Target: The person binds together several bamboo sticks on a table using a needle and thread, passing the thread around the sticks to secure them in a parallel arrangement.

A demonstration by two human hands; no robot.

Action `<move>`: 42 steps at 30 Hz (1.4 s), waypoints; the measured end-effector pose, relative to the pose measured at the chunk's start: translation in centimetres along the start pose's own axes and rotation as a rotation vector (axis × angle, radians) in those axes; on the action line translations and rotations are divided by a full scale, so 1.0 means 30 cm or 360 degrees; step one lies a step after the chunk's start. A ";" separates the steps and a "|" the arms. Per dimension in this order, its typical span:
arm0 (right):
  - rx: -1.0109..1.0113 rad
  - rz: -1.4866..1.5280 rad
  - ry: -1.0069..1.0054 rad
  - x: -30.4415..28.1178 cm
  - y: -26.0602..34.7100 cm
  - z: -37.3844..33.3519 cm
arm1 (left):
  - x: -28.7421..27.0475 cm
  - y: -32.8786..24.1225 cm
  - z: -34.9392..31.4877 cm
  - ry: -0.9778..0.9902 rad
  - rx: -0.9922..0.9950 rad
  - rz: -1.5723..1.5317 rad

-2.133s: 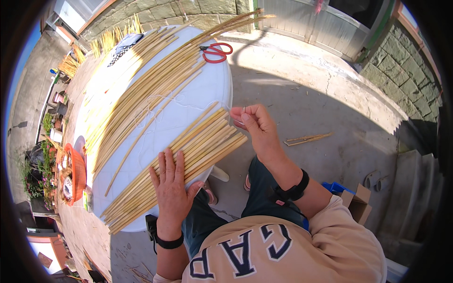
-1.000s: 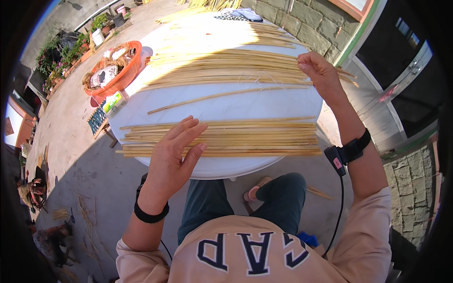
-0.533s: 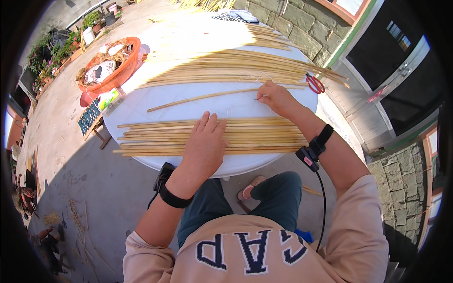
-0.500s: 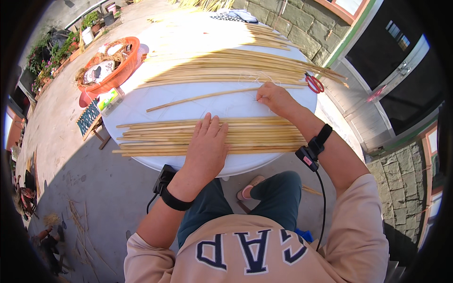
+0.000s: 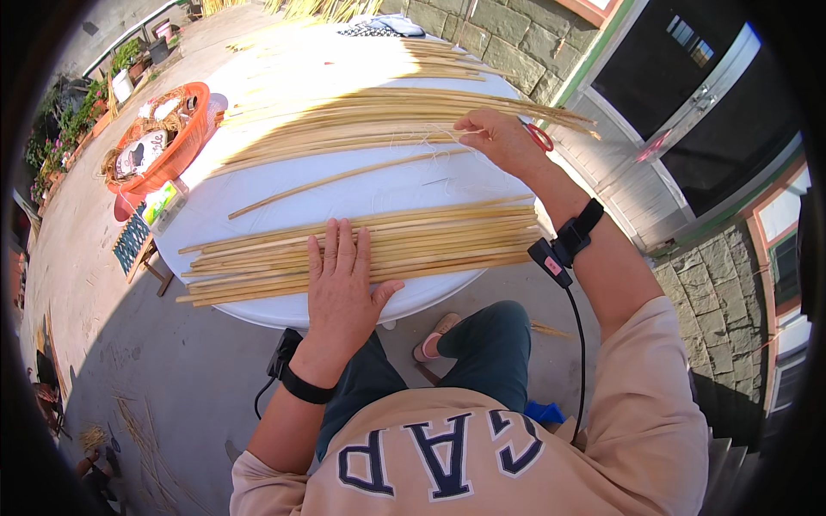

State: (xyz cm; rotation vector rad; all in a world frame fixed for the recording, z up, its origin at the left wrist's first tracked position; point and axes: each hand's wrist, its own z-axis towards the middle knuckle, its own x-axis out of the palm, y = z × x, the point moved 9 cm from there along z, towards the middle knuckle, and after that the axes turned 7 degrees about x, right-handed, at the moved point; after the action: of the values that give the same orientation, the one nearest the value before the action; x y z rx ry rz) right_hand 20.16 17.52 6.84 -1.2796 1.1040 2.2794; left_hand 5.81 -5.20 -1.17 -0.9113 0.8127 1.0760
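Observation:
My left hand point(image 5: 341, 279) lies flat, fingers together and thumb out to the side, on a row of pale straw stalks point(image 5: 456, 234) along the table's near edge. Beyond it, my right hand point(image 5: 495, 140) hovers at the right end of a larger spread of stalks point(image 5: 344, 123), fingers half bent and slightly apart. Loose white thread point(image 5: 422, 138) loops beside its fingertips; whether they touch it is unclear. One single stalk point(image 5: 318, 184) slants between the two rows. Red-handled scissors point(image 5: 540, 138) lie just behind my right hand, partly hidden. A thin dark sliver point(image 5: 435, 181) rests on the tabletop.
The round white table point(image 5: 301, 206) holds more stalks point(image 5: 439, 60) and a folded cloth point(image 5: 383, 26) at its far side. At the left stand an orange basin point(image 5: 185, 142) of bundled things and a small folding stool point(image 5: 136, 245). A cable point(image 5: 582, 370) hangs from my right wrist.
My right hand has moved away from me, toward the far stalks, and its pinch has loosened. My left hand has shifted a little nearer, still on the stalks. The whole view has swung slightly.

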 end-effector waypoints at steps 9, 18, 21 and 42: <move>0.0287 0.0041 0.0065 -0.228 -0.102 -0.081 | -0.032 -0.031 0.011 -0.0109 0.0085 -0.0001; 0.0176 0.0137 0.0289 -0.025 -0.010 -0.183 | 0.008 -0.043 0.029 -0.0102 0.0127 -0.0056; -0.0056 0.0052 0.0415 0.093 0.127 -0.179 | -0.004 -0.043 0.023 -0.0163 0.0137 -0.0052; -0.0305 -0.0006 0.0526 0.276 0.274 -0.165 | -0.001 -0.039 0.019 -0.0164 0.0114 -0.0147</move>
State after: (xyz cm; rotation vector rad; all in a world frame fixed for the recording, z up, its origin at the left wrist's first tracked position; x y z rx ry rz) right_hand 13.70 7.57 2.40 -1.7821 0.9961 2.2693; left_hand 6.99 -4.92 -0.67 -0.8186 0.7126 0.9994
